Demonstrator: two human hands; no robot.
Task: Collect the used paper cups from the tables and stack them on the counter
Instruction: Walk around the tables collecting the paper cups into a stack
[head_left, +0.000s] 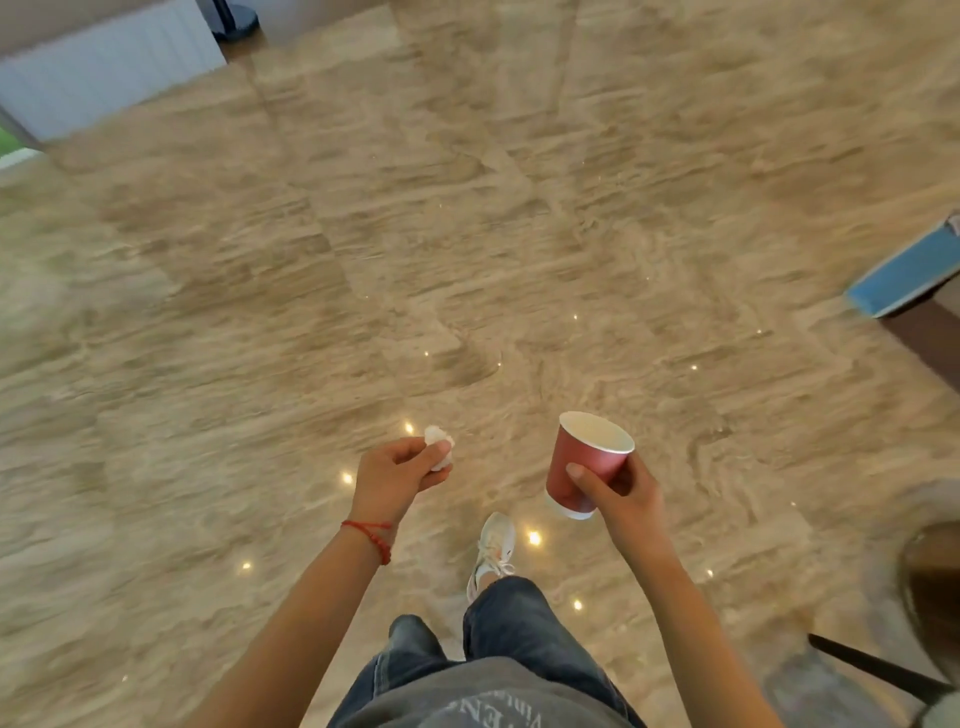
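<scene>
A red paper cup (582, 462) with a white inside and a white bottom rim is tilted slightly, its mouth facing up and to the right. My right hand (621, 493) grips it around the lower side, thumb across the front. My left hand (397, 467) pinches a small crumpled white tissue (439, 447) between thumb and fingers. Both hands hang in front of my body over the tan floor, about a hand's width apart. No table or counter is in view.
Glossy tan stone floor (467, 234) stretches ahead. A blue-topped piece of furniture (906, 275) juts in at the right edge. A dark chair leg (878, 665) and a round brown surface (935, 582) sit at lower right. A white wall panel (104, 62) stands far left.
</scene>
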